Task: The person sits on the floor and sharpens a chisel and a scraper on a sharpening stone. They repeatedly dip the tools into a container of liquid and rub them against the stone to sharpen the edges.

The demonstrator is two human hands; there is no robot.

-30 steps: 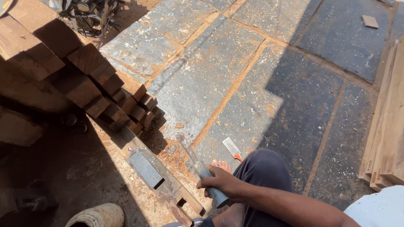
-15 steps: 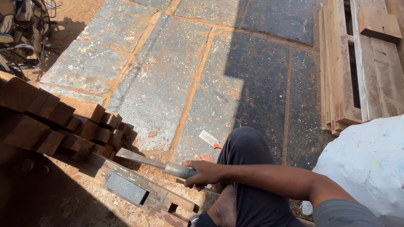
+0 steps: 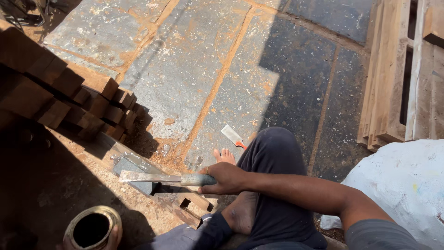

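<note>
Grey stone paving slabs (image 3: 194, 69) with orange sawdust in the joints lie under us, half in bright sun and half in shadow.

At far left we see a stack of squared wooden battens (image 3: 69, 92), their cut ends stepped toward the middle. Below them, at the bottom edge, stands a round brass-coloured pot (image 3: 91, 228) with a dark opening; fingers curl at its rim, but too little of that hand shows for us to tell whose it is or how it is closed.

Just right of the pot a long timber workpiece (image 3: 152, 194) runs diagonally, with square mortise holes (image 3: 186, 203) cut in it and a flat grey metal block (image 3: 134, 167) lying on top. Over this timber we hold a wide-bladed chisel (image 3: 157, 178) almost level, blade pointing left and its tip above the grey block.

Our right hand (image 3: 226, 178) is wrapped tightly round the chisel's handle, fingers closed on it, the arm reaching in from the lower right. Our bare foot (image 3: 240, 210) rests against the timber, and toes show beyond the hand. The knee in dark trousers (image 3: 273, 157) rises just behind.

Near the knee, on the slab, lies a small flat blade with a red tip (image 3: 232, 137), apart from the hand. Further right a white sack (image 3: 402, 185) bulges, and pale wooden planks (image 3: 393, 78) are stacked at the far right edge.
</note>
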